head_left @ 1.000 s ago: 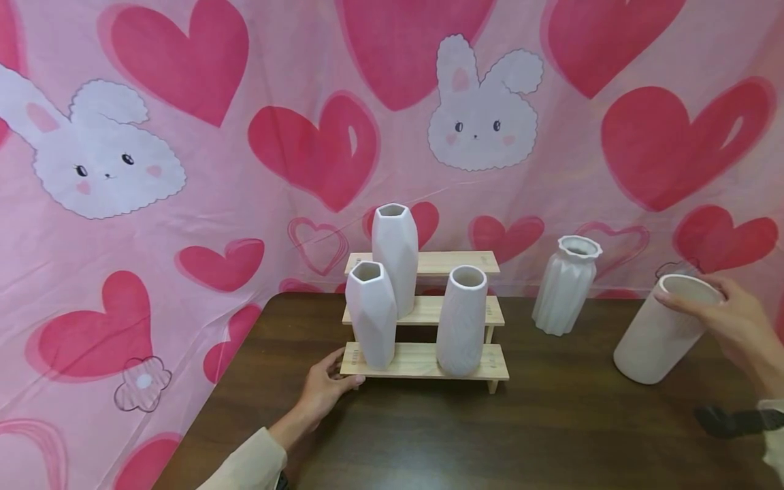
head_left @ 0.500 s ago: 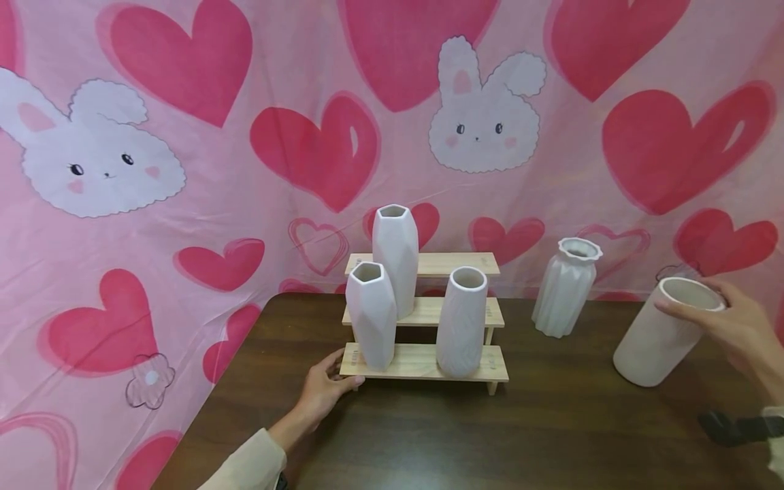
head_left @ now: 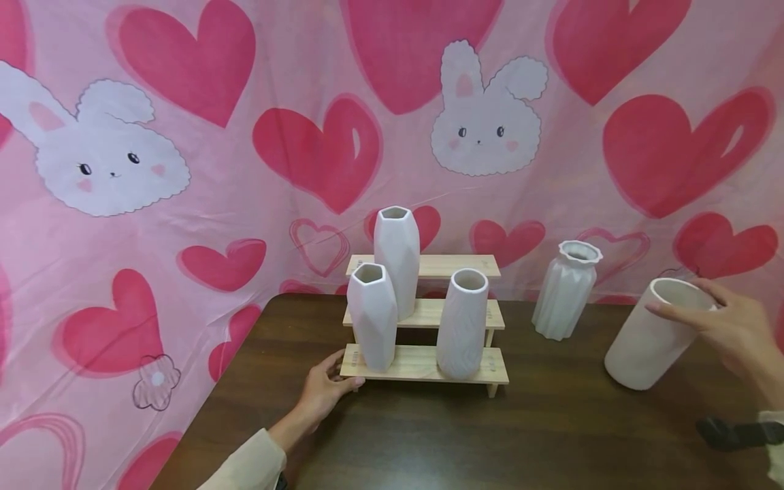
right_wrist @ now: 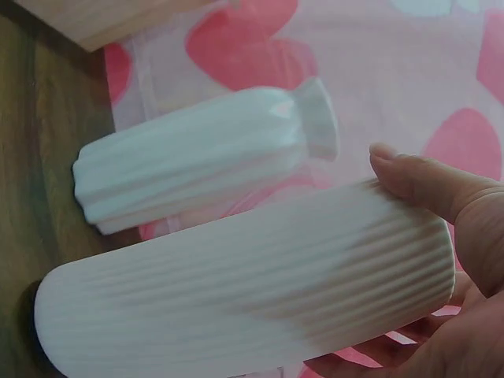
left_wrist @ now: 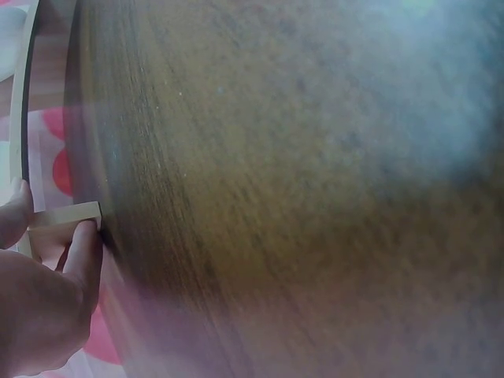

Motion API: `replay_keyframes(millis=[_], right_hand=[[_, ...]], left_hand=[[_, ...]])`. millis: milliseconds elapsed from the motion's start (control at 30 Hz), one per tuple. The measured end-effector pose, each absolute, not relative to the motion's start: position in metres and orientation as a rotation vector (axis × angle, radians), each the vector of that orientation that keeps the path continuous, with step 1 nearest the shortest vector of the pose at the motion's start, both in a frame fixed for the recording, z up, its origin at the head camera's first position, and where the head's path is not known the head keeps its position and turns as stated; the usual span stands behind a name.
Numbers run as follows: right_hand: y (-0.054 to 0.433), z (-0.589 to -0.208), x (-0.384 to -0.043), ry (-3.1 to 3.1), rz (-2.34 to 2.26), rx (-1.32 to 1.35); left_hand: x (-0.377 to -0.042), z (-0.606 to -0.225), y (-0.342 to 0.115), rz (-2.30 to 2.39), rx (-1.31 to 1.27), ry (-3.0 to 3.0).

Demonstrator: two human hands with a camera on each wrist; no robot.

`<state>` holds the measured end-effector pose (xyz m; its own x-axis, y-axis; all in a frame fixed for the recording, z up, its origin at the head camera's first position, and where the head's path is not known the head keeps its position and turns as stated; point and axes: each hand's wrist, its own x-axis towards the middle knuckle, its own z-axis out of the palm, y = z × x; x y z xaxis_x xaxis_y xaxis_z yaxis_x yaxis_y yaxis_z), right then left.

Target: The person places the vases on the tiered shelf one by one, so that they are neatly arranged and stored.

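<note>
A pink cloth [head_left: 306, 61] printed with red hearts and white rabbit faces fills the background. Before it stretches a dark brown wooden counter [head_left: 551, 435]. On this, near the middle, stands a pale wooden three-step rack [head_left: 416, 361]. The bulkiest vase, a white ribbed one [head_left: 649, 340], is at the right of the counter, leaning with its mouth toward the right; whether its base touches the wood I cannot tell. A tall faceted vase [head_left: 398, 255] stands upright on the rack's middle step. Between the rack and the ribbed vase, a fluted vase [head_left: 563, 292] with a wavy rim stands on the counter. The front step carries a shorter faceted vase [head_left: 373, 327] at its left and a rounded vase [head_left: 464, 330] at its right, well apart. As for the hands, the right hand [head_left: 731, 323] is spread around the ribbed vase's upper end, thumb on one side and fingers on the other; the left hand [head_left: 321, 391] grips the front step's left end, thumb at the board's edge, a finger against the leg below.
</note>
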<state>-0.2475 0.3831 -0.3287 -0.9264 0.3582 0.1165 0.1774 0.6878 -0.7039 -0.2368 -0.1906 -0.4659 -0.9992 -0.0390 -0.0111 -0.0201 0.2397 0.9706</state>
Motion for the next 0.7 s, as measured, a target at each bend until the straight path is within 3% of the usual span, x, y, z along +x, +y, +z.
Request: replay_keyframes(millis=[700], right_hand=[[0.328, -0.274, -0.240, -2.691, 0.948, -0.065]], left_hand=[[-0.238, -0.466, -0.191, -1.911, 0.050, -2.473]])
